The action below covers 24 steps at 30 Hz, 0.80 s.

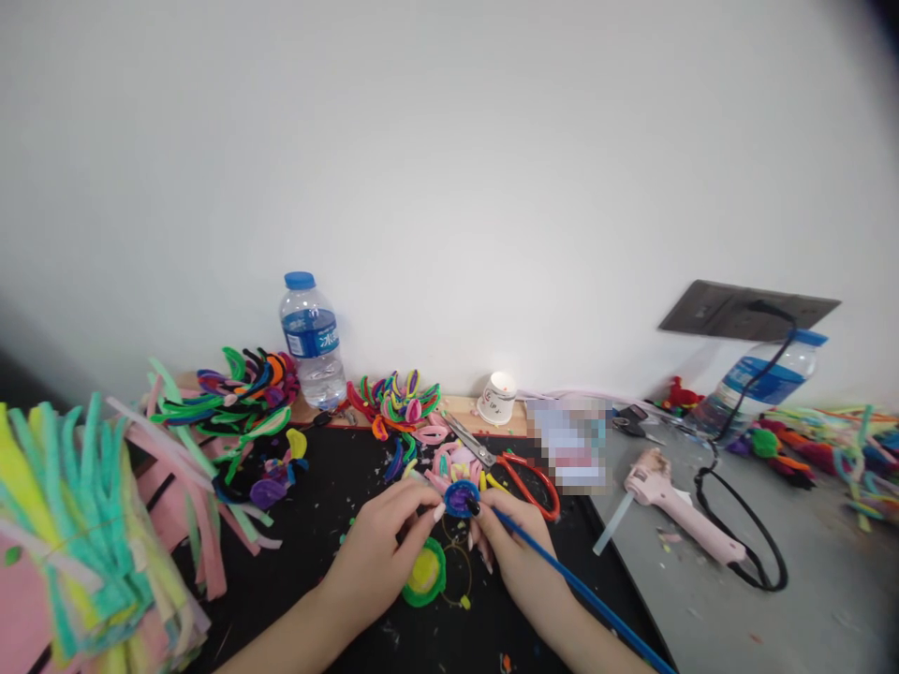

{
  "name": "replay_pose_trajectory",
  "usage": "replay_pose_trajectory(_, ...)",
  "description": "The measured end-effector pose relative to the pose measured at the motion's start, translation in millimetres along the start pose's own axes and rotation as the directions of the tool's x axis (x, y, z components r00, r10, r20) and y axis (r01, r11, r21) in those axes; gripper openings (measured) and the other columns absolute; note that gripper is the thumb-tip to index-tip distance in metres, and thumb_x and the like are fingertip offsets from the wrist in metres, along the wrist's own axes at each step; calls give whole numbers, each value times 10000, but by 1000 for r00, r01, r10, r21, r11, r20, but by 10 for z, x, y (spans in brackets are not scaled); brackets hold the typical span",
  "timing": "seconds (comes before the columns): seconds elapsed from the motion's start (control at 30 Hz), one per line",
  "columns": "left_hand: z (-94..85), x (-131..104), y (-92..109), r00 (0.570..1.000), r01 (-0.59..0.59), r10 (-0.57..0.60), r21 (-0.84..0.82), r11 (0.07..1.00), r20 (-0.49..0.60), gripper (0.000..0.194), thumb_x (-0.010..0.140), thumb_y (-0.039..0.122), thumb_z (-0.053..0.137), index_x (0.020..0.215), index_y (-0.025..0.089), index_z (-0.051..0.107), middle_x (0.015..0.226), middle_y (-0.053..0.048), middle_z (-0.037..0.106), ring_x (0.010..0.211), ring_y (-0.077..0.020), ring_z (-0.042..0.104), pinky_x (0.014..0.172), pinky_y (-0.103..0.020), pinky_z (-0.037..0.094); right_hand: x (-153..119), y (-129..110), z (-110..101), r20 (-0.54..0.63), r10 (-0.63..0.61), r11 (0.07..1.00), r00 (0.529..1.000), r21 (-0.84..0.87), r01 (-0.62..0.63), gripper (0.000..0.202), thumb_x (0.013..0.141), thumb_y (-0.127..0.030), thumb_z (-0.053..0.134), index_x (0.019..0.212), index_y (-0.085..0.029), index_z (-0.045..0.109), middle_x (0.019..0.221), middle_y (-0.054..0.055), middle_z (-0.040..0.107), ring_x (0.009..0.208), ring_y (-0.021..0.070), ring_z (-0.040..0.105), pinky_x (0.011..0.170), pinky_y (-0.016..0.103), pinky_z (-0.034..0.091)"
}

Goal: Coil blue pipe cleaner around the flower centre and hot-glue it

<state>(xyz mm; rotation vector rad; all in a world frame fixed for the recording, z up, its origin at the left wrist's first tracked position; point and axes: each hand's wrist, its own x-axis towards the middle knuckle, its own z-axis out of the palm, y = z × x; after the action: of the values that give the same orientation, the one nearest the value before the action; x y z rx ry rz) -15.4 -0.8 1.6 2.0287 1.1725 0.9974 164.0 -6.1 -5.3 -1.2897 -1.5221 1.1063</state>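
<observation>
Between both hands is a small purple pipe-cleaner disc with a blue rim. From it a long blue pipe cleaner runs over my right hand to the lower right. My left hand pinches the disc's left edge with thumb and fingertips. On the right edge, my right hand grips it, thumb on the face; some fingers are hidden behind. Just below lies a yellow disc with a green rim, and beside it a thin wire ring. Scissors with red handles lie open behind my right hand.
A bundle of pastel pipe cleaners fills the left. Water bottles stand at the back left and right. A paper cup is by the wall. A pink glue gun with a black cord lies right.
</observation>
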Motion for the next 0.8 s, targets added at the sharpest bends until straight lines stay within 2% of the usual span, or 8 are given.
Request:
replay_pose_trajectory(0.17, -3, -3, 5, 1000, -16, 16, 22, 1000, 7, 174, 878, 189, 423, 858, 198, 595, 815, -27, 601, 666, -137, 547, 646, -239, 431, -5, -20, 13, 4, 8, 1000, 1000, 9, -8, 388, 860, -407, 482, 560, -163, 516, 454, -40, 436, 375, 77, 382, 400, 197, 305)
replay_pose_trajectory(0.5, -11, -22, 37, 999, -33, 37, 102, 994, -36, 151, 819, 138, 456, 801, 189, 597, 740, -13, 584, 555, -114, 526, 589, -226, 432, -19, -16, 8, 33, -23, 1000, 999, 13, 22, 353, 850, -374, 505, 567, -164, 529, 474, -38, 450, 388, 74, 390, 397, 193, 299)
replay_pose_trajectory(0.8, -8, -15, 28, 999, -27, 33, 134, 991, -39, 135, 795, 117, 462, 749, 179, 574, 701, -5, 554, 546, -108, 506, 567, -226, 407, -32, 17, 3, 40, -63, 994, 997, -85, 66, 341, 871, -316, 473, 570, -165, 523, 467, -41, 437, 403, 77, 406, 424, 194, 316)
